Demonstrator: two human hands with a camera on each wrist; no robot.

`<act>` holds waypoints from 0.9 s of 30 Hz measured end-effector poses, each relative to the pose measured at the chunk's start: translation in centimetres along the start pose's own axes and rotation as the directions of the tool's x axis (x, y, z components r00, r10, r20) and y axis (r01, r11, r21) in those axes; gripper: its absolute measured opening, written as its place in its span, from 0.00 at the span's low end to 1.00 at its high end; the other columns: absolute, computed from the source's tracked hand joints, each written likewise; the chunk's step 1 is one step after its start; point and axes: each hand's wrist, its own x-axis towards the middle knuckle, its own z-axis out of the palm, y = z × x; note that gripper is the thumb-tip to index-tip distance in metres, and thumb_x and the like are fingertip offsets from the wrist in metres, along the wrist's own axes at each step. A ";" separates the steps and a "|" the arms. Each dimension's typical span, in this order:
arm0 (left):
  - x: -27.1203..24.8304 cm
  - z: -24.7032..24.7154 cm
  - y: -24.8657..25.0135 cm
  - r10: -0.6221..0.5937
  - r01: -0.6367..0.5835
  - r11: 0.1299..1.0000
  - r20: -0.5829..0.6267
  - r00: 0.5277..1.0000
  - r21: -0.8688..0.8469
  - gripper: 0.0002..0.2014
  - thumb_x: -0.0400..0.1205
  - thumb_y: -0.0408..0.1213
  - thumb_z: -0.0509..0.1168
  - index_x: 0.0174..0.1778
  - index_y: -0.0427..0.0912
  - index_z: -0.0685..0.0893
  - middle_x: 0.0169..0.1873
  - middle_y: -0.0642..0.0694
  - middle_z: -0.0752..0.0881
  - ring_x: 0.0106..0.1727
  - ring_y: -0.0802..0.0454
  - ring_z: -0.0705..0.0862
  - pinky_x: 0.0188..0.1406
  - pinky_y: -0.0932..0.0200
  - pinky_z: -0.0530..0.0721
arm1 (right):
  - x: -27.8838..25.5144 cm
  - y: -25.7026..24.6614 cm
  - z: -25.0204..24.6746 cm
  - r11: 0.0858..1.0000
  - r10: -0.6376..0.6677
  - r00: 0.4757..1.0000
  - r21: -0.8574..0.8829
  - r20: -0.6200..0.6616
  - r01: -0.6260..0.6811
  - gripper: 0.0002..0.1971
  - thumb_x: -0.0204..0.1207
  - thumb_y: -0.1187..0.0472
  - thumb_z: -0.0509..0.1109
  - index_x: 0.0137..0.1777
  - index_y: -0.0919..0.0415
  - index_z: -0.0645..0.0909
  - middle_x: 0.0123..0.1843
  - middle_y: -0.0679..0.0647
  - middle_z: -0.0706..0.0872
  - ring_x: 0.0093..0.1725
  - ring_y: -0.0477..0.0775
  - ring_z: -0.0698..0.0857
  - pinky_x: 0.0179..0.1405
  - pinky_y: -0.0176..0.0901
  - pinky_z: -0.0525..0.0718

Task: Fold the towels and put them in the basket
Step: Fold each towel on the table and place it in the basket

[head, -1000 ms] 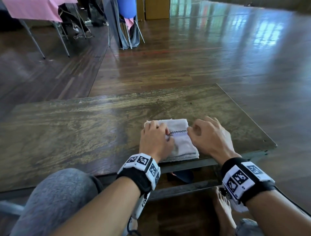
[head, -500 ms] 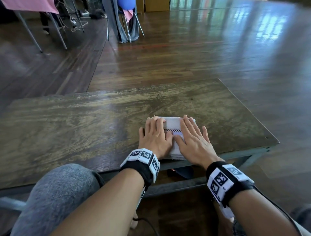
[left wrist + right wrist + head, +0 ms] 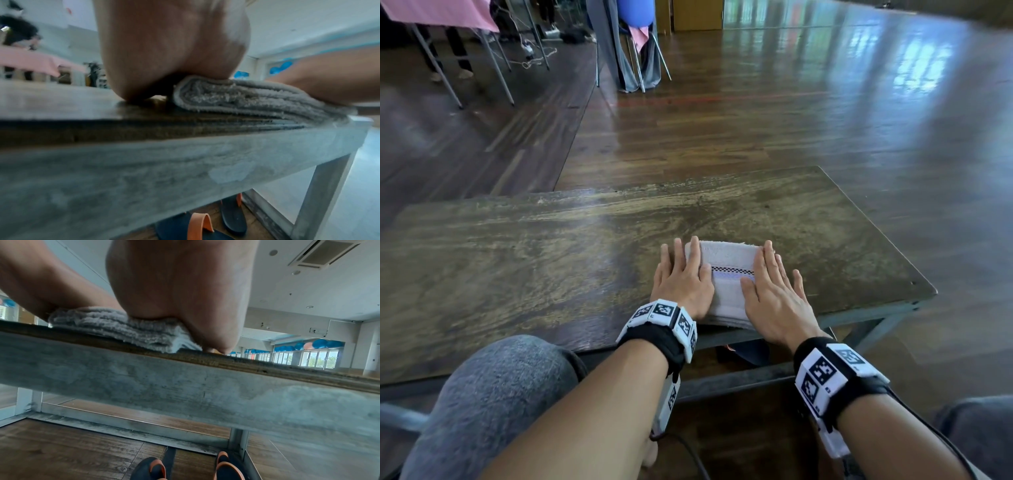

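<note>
Head view: folded towel lies flat on the worktop, at its near edge, right of centre. Left hand lies palm down on the towel's left side, fingers straight and together, outer fingers spilling onto the worktop. Right hand lies palm down on the towel's right side, fingers straight and slightly spread, little finger on the worktop. Neither grip closes on anything; both flat, resting on the cloth. Between the 2 hands a strip of towel shows, with a black-and-white checked band across it. Both wrists wear black straps with marker tags. A grey-clad knee sits below the left forearm. Wooden floor beyond the worktop; chair legs and a pink-covered table at far left.

Left wrist view: heel of the left hand rests partly on the towel, partly on the worktop to its left. Towel's layered near edge shows several folds. Right forearm lies across the towel's right end. Fingers hidden here. Dark sandals with orange straps under the worktop.

Right wrist view: heel of the right hand presses on the towel, its outer edge touching the worktop. Left forearm crosses at upper left. Fingers hidden. Sandals on the floor below.
</note>
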 end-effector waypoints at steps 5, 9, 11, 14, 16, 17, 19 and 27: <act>-0.5 0.3 0.3 -0.108 0.107 0.994 -0.096 0.990 -0.012 0.38 0.88 0.59 0.41 0.87 0.38 0.37 0.87 0.42 0.34 0.86 0.46 0.28 0.83 0.51 0.34 | -0.2 -0.1 0.2 0.999 0.015 1.000 0.046 -0.006 -0.015 0.34 0.89 0.43 0.40 0.89 0.54 0.33 0.90 0.46 0.29 0.89 0.48 0.36 0.86 0.54 0.35; -1.0 -0.5 1.0 -0.127 0.120 0.992 -0.165 0.978 -0.050 0.32 0.88 0.56 0.53 0.80 0.36 0.65 0.85 0.32 0.56 0.87 0.36 0.51 0.86 0.43 0.55 | -0.4 -0.3 -0.1 0.997 0.021 1.000 0.080 0.023 -0.023 0.33 0.90 0.44 0.43 0.90 0.52 0.36 0.90 0.49 0.30 0.90 0.52 0.37 0.87 0.56 0.36; -1.1 -1.5 1.4 -0.127 0.114 0.990 -0.188 0.974 -0.079 0.24 0.85 0.53 0.62 0.67 0.36 0.76 0.76 0.32 0.69 0.78 0.34 0.67 0.76 0.41 0.71 | -0.4 -0.4 -1.2 0.991 0.025 0.997 0.132 0.068 -0.034 0.32 0.90 0.47 0.47 0.90 0.47 0.40 0.90 0.52 0.29 0.90 0.59 0.42 0.87 0.58 0.40; -1.0 -4.0 2.1 -0.155 0.131 0.974 -0.121 0.981 -0.187 0.21 0.79 0.48 0.70 0.60 0.36 0.80 0.68 0.34 0.76 0.69 0.35 0.77 0.64 0.44 0.81 | -0.4 -1.1 -3.4 0.953 0.054 0.995 0.292 0.082 -0.076 0.32 0.89 0.53 0.52 0.90 0.44 0.42 0.89 0.55 0.35 0.88 0.66 0.53 0.87 0.61 0.53; -1.3 -6.4 2.9 -0.135 0.096 0.942 -0.101 0.986 -0.323 0.18 0.76 0.46 0.72 0.55 0.38 0.82 0.56 0.40 0.85 0.54 0.43 0.84 0.48 0.51 0.83 | -0.4 -2.1 -5.0 0.902 0.062 0.996 0.423 0.071 -0.086 0.33 0.89 0.57 0.53 0.89 0.39 0.43 0.88 0.55 0.42 0.85 0.66 0.58 0.85 0.63 0.60; -1.7 -7.7 3.4 -0.117 0.069 0.921 -0.104 0.988 -0.384 0.16 0.74 0.45 0.73 0.51 0.38 0.83 0.50 0.42 0.87 0.47 0.46 0.84 0.40 0.54 0.81 | -0.5 -2.7 -5.9 0.879 0.066 0.996 0.470 0.060 -0.086 0.34 0.88 0.57 0.54 0.88 0.36 0.43 0.88 0.56 0.44 0.85 0.67 0.60 0.85 0.63 0.62; -2.9 -10.7 4.3 -0.073 0.009 0.886 -0.120 0.990 -0.463 0.15 0.71 0.44 0.75 0.46 0.38 0.86 0.43 0.43 0.89 0.40 0.49 0.85 0.35 0.55 0.79 | -0.9 -4.4 -7.5 0.832 0.077 0.997 0.549 0.028 -0.079 0.36 0.88 0.52 0.57 0.87 0.32 0.39 0.89 0.61 0.44 0.86 0.69 0.60 0.84 0.64 0.61; -10.8 -22.9 1.0 -0.044 -0.138 0.615 -0.208 0.977 -0.777 0.21 0.72 0.34 0.79 0.60 0.34 0.85 0.54 0.36 0.91 0.57 0.37 0.89 0.64 0.35 0.85 | -1.8 -13.7 -13.5 0.547 -0.046 0.999 0.836 -0.024 0.045 0.61 0.67 0.37 0.80 0.84 0.42 0.34 0.77 0.58 0.75 0.66 0.57 0.84 0.64 0.51 0.84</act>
